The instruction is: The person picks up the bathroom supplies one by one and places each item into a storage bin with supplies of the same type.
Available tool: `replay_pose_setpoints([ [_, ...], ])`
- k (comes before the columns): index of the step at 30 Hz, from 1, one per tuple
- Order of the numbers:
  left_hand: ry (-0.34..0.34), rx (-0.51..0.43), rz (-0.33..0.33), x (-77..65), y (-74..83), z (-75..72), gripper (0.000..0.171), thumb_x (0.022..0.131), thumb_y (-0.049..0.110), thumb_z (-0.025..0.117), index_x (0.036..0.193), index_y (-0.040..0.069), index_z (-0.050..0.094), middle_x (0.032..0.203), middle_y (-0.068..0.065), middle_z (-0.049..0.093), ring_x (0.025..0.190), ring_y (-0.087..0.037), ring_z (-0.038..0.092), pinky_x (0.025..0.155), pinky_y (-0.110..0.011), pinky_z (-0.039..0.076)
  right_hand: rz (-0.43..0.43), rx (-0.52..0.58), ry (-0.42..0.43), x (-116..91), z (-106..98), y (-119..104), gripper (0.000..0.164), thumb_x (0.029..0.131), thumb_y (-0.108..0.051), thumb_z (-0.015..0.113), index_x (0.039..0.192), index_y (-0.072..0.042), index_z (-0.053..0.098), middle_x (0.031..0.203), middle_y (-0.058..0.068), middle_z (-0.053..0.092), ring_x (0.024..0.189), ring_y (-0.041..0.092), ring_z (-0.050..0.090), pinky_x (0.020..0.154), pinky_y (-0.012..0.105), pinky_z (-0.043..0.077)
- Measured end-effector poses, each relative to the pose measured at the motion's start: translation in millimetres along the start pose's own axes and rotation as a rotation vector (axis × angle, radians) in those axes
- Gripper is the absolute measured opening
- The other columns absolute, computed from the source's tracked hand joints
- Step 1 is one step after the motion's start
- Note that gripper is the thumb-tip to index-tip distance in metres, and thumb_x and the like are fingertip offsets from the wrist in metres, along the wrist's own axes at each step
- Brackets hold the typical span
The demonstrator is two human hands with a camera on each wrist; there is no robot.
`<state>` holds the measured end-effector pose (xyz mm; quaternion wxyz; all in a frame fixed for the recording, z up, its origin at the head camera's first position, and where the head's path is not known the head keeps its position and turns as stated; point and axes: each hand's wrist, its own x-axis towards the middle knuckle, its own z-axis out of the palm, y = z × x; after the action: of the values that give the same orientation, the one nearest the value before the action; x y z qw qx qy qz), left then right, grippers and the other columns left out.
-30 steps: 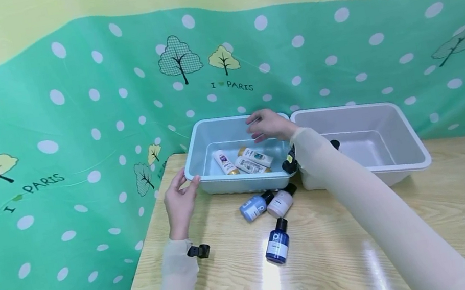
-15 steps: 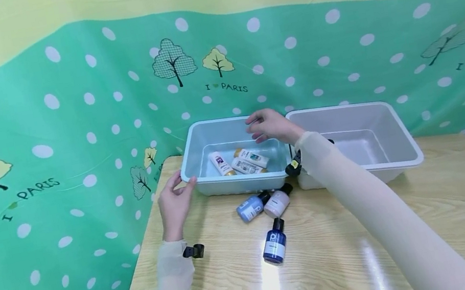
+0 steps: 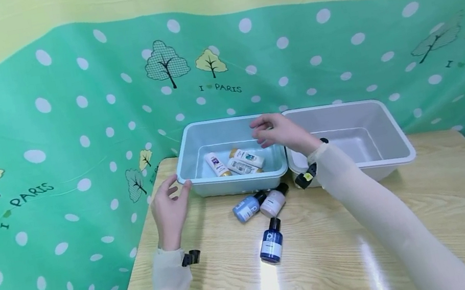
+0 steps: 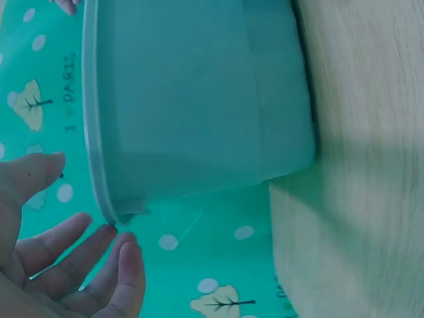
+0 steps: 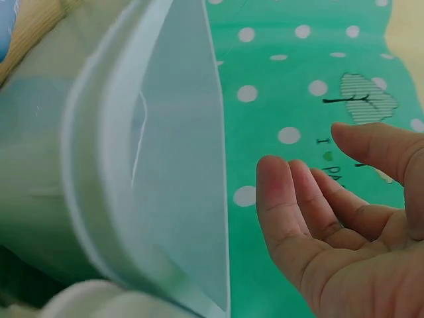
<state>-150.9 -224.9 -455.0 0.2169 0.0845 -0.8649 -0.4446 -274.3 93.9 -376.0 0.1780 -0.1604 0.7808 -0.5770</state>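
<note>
The light blue bin holds three white tubes with gold caps: one on the left, one behind, one in front. My left hand is at the bin's front left corner, fingers spread and loosely bent; in the left wrist view its fingertips are right at the rim. Over the bin's right side hangs my right hand, fingers loosely bent and holding nothing. On the table before the bin lie a light blue bottle, a pale pink bottle and a dark blue bottle, all black-capped.
A grey bin stands against the blue one on the right. Inside it a black cap shows, partly hidden by my right arm. A green patterned cloth hangs behind and left of the wooden table.
My right hand has shifted right across the blue bin, towards the grey one. My left hand has loosened from the blue bin's rim and drawn slightly back. The head view has turned a little right.
</note>
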Motion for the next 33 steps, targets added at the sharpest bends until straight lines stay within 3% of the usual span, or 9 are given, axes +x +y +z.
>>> replay_pose_setpoints([
  [6, 0.01, 0.02, 0.071, -12.5, 12.3, 0.0, 0.045, 0.093, 0.035, 0.074, 0.125, 0.005, 0.068, 0.126, -0.014, 0.066, 0.105, -0.032, 0.067, 0.082, -0.048, 0.059, -0.023, -0.027, 0.022, -25.3, -0.5, 5.4, 0.041, 0.1, -0.018, 0.064, 0.135, -0.001, 0.054, 0.118, 0.017, 0.06, 0.102, 0.034, 0.063, 0.083, 0.038, 0.06],
  [12, -0.028, 0.002, 0.121, -25.6, 23.5, 5.6, 0.042, 0.092, 0.033, 0.076, 0.123, 0.006, 0.07, 0.119, -0.014, 0.069, 0.1, -0.032, 0.069, 0.081, -0.046, 0.06, -0.043, -0.05, 0.037, -48.5, -2.1, 9.5, 0.04, 0.099, -0.017, 0.064, 0.135, -0.002, 0.055, 0.118, 0.015, 0.062, 0.099, 0.03, 0.064, 0.087, 0.048, 0.058],
  [17, -0.09, -0.027, 0.121, -35.5, 32.0, 11.8, 0.041, 0.091, 0.034, 0.076, 0.121, 0.007, 0.071, 0.115, -0.013, 0.07, 0.098, -0.031, 0.069, 0.081, -0.045, 0.061, -0.038, -0.02, 0.055, -67.9, -5.0, 17.1, 0.043, 0.099, -0.017, 0.066, 0.137, -0.002, 0.054, 0.122, 0.018, 0.061, 0.104, 0.038, 0.063, 0.089, 0.048, 0.057],
  [21, -0.148, -0.06, 0.122, -43.5, 38.5, 15.8, 0.04, 0.092, 0.034, 0.075, 0.121, 0.007, 0.07, 0.117, -0.011, 0.07, 0.101, -0.032, 0.068, 0.083, -0.046, 0.06, -0.026, -0.037, 0.086, -83.2, -6.0, 25.6, 0.042, 0.099, -0.021, 0.066, 0.136, -0.004, 0.056, 0.12, 0.017, 0.063, 0.099, 0.037, 0.065, 0.087, 0.046, 0.058],
  [28, -0.217, -0.101, 0.134, -55.8, 46.9, 24.2, 0.042, 0.092, 0.032, 0.076, 0.122, 0.004, 0.069, 0.119, -0.011, 0.069, 0.102, -0.033, 0.068, 0.084, -0.046, 0.06, -0.073, 0.024, 0.11, -103.4, -5.1, 36.3, 0.042, 0.098, -0.015, 0.068, 0.134, 0.002, 0.056, 0.118, 0.022, 0.062, 0.1, 0.041, 0.064, 0.086, 0.053, 0.057],
  [33, -0.286, -0.15, 0.156, -64.0, 55.9, 31.9, 0.041, 0.092, 0.031, 0.075, 0.122, 0.003, 0.068, 0.119, -0.013, 0.068, 0.104, -0.036, 0.067, 0.085, -0.048, 0.059, -0.087, 0.03, 0.144, -120.5, -4.3, 41.4, 0.038, 0.098, -0.01, 0.065, 0.133, 0.004, 0.055, 0.117, 0.022, 0.062, 0.097, 0.034, 0.066, 0.081, 0.041, 0.061],
])
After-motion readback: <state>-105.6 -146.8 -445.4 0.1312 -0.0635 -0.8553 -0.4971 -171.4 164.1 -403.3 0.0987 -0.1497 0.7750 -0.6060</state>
